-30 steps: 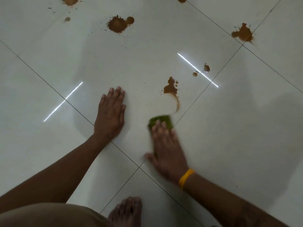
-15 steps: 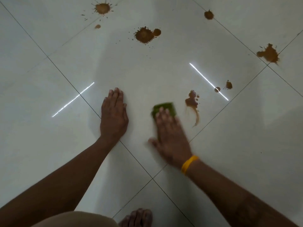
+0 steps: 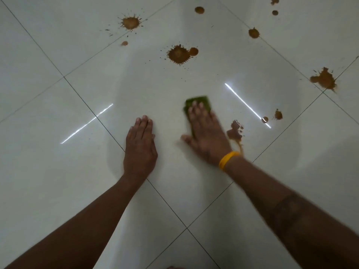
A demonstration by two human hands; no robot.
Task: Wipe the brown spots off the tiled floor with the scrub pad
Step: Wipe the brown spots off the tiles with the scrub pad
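My right hand (image 3: 206, 134), with a yellow wristband, presses flat on the green scrub pad (image 3: 200, 102), whose far edge shows past my fingertips. Just right of that hand lies a wet brown spot (image 3: 235, 131) with a thin tail trailing toward my wrist. My left hand (image 3: 140, 147) rests flat on the white tiled floor (image 3: 58, 171), fingers together, holding nothing. Farther off lie a large brown splat (image 3: 178, 54), another splat (image 3: 130, 22) at the upper left, and an irregular stain (image 3: 324, 78) at the right.
Smaller brown drops sit at the far edge (image 3: 199, 10), on a grout line (image 3: 253, 33) and beside a light reflection (image 3: 278, 114). Dark grout lines cross diagonally. Toes of a foot (image 3: 172, 267) peek in at the bottom edge.
My right hand has slid the pad away from me and to the left of the tailed spot. The view tilted forward, showing more spots. My left hand stayed planted.
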